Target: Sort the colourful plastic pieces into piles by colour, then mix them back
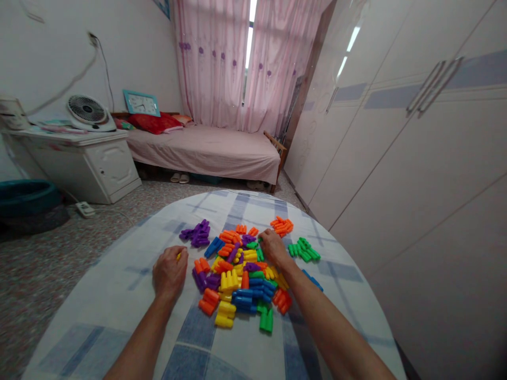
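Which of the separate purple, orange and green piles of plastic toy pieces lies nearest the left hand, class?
The purple pile, just beyond the left hand; the orange pile and the green pile lie farther off, near the right hand.

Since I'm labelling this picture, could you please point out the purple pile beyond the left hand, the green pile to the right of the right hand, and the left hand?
Purple pile point(199, 234): head view, middle of the pile.
Green pile point(305, 250): head view, middle of the pile.
Left hand point(169, 270): head view, back of the hand.
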`<move>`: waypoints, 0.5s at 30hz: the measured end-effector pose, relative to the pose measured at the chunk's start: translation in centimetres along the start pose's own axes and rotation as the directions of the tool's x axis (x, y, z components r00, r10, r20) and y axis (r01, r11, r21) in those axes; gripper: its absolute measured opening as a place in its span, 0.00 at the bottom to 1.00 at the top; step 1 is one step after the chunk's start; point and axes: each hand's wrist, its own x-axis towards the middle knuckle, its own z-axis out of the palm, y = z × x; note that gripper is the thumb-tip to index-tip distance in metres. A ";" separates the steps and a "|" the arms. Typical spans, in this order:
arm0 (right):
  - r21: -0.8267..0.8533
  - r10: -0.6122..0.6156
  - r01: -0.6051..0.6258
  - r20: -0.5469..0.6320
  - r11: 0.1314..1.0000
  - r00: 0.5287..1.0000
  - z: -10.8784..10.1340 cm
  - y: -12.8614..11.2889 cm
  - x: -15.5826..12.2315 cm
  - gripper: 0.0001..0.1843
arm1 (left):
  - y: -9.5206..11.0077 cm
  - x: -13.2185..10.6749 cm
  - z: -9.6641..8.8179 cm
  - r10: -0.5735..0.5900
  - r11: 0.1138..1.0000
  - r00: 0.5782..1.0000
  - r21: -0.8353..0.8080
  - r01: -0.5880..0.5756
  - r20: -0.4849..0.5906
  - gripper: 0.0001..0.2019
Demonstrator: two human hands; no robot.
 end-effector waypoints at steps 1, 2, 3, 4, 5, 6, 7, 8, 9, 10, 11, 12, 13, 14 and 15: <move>-0.011 0.012 -0.012 0.000 1.000 1.000 -0.1 -0.1 -0.2 0.14 | 0.0 0.0 0.1 -0.002 1.000 1.000 0.003 0.002 -0.004 0.17; -0.021 0.024 -0.024 -0.002 0.999 1.000 -0.2 -0.1 -0.5 0.13 | 0.0 0.0 0.2 -0.007 1.000 1.000 0.008 0.007 -0.008 0.17; -0.031 0.033 -0.033 -0.004 0.999 0.999 -0.4 0.0 -0.8 0.13 | -0.1 0.1 0.3 -0.014 1.000 1.000 0.012 0.014 -0.011 0.17; -0.041 0.042 -0.043 -0.009 0.998 0.999 -0.7 0.2 -1.0 0.13 | -0.1 0.1 0.3 -0.018 1.000 1.000 0.014 0.018 -0.014 0.17; -0.053 0.054 -0.055 -0.016 0.997 0.998 -1.0 0.6 -1.2 0.13 | -0.1 0.1 0.4 -0.022 1.000 1.000 0.015 0.022 -0.016 0.17; -0.067 0.071 -0.073 -0.026 0.995 0.997 -1.4 1.1 -1.4 0.13 | -0.1 0.1 0.4 -0.023 1.000 1.000 0.016 0.023 -0.017 0.17; -0.084 0.094 -0.097 -0.038 0.992 0.995 -1.9 1.8 -1.6 0.13 | -0.1 0.1 0.4 -0.021 1.000 1.000 0.016 0.022 -0.017 0.17; -0.102 0.121 -0.126 -0.052 0.987 0.991 -2.4 2.5 -1.7 0.13 | -0.1 0.1 0.4 -0.021 1.000 1.000 0.016 0.021 -0.019 0.17; -0.121 0.151 -0.158 -0.065 0.980 0.986 -2.9 3.4 -1.8 0.13 | -0.2 0.0 0.5 -0.021 1.000 1.000 0.015 0.021 -0.021 0.17; -0.138 0.179 -0.188 -0.076 0.972 0.981 -3.4 4.2 -1.9 0.13 | -0.2 0.0 0.5 -0.022 1.000 1.000 0.014 0.022 -0.022 0.16; -0.153 0.202 -0.213 -0.084 0.965 0.976 -3.7 5.0 -2.0 0.13 | -0.2 0.0 0.5 -0.024 1.000 0.999 0.012 0.025 -0.024 0.16; -0.165 0.217 -0.229 -0.087 0.959 0.972 -3.9 5.8 -2.1 0.14 | -0.2 0.0 0.5 -0.027 1.000 0.999 0.011 0.027 -0.022 0.16; -0.174 0.223 -0.235 -0.084 0.956 0.971 -4.0 6.3 -2.2 0.14 | -0.2 0.0 0.5 -0.028 1.000 0.999 0.011 0.029 -0.020 0.16; -0.179 0.221 -0.232 -0.076 0.956 0.972 -4.0 6.8 -2.4 0.14 | -0.2 0.0 0.5 -0.029 1.000 0.999 0.011 0.029 -0.017 0.16; -0.181 0.214 -0.222 -0.062 0.958 0.975 -3.8 7.1 -2.7 0.13 | -0.2 0.0 0.5 -0.028 1.000 0.999 0.011 0.029 -0.016 0.16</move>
